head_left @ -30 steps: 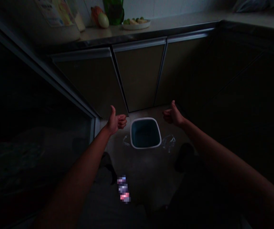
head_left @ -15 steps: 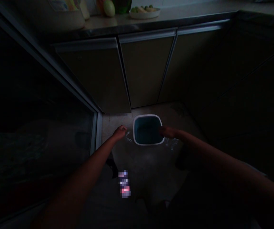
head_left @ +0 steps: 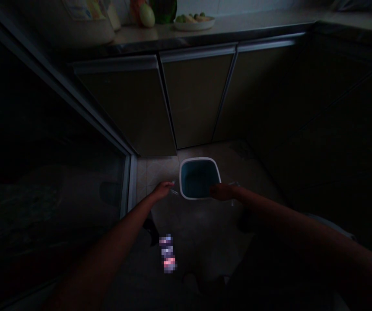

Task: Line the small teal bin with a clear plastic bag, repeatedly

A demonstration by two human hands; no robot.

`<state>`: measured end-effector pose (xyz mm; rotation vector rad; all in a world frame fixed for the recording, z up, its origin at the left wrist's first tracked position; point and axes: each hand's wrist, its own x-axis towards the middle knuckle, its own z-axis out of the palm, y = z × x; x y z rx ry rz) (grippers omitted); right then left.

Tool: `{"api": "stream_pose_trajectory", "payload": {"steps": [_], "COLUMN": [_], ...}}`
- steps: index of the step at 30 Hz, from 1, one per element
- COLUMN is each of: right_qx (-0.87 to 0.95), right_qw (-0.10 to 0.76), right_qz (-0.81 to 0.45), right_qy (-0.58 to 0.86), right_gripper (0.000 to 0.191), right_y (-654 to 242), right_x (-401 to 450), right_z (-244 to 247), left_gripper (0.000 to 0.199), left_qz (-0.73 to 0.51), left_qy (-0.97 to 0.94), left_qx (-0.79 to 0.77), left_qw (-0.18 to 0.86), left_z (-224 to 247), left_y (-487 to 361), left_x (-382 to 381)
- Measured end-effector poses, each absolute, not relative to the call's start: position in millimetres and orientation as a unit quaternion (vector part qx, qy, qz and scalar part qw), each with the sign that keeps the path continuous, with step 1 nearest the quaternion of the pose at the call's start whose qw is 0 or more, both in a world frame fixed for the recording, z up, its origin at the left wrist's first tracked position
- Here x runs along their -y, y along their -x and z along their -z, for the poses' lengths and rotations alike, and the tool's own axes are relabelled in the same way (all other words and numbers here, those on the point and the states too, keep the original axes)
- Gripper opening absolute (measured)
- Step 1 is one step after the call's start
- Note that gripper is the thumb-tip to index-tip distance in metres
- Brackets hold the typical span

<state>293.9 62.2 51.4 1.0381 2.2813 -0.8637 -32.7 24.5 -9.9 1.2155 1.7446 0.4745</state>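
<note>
A bin (head_left: pixel 200 166) with white rim and blue-green inner side is seen upright on the tiled floor (head_left: pixel 201 229), in front of the cabinet doors (head_left: pixel 197 95) and a little apart from them. Both forearms are stretched forward, and the bin is placed between the two hands.

The left hand (head_left: pixel 162 190) is held low, to the left of the bin and apart from its rim. Its fingers are pointed toward the bin, and a small piece of clear plastic (head_left: pixel 174 191) is seen just at the fingertips. The right hand (head_left: pixel 222 191) is placed at the near right corner of the bin, where the rim is covered by it. Another clear plastic (head_left: pixel 235 183) is partly hidden behind the right wrist. Because the light is poor, it cannot be told how narrow the grip of each hand is, or whether plastic or rim is held in it.

Above the doors, a plate (head_left: pixel 194 26) with small green fruits and pale pieces is set on the countertop (head_left: pixel 257 26). To the left of it, a green object (head_left: pixel 163 11), a pale round vegetable (head_left: pixel 147 15) and a large labelled container (head_left: pixel 85 32) are seen. The left side is bordered by a metal frame (head_left: pixel 128 185).
</note>
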Motion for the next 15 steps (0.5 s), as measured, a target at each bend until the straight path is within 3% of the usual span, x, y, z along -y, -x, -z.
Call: {"api": "stream_pose_trajectory", "payload": {"steps": [9, 15], "right_qx": [-0.779, -0.687], "right_qw": [0.276, 0.293], "right_qz": [0.404, 0.488], "right_qy": [-0.392, -0.451], "right_gripper": [0.023, 0.015], "right_y": [-292, -289], "right_x": [-64, -70], "right_z": [-41, -66], "left_gripper": [0.021, 0.021], "left_qz": [-0.210, -0.211], "left_qy": [-0.464, -0.469], "left_qx": [-0.705, -0.691], "left_qw": [0.494, 0.508], "left_z": [20, 18], "left_y": [34, 40], "left_x": [-26, -22]}}
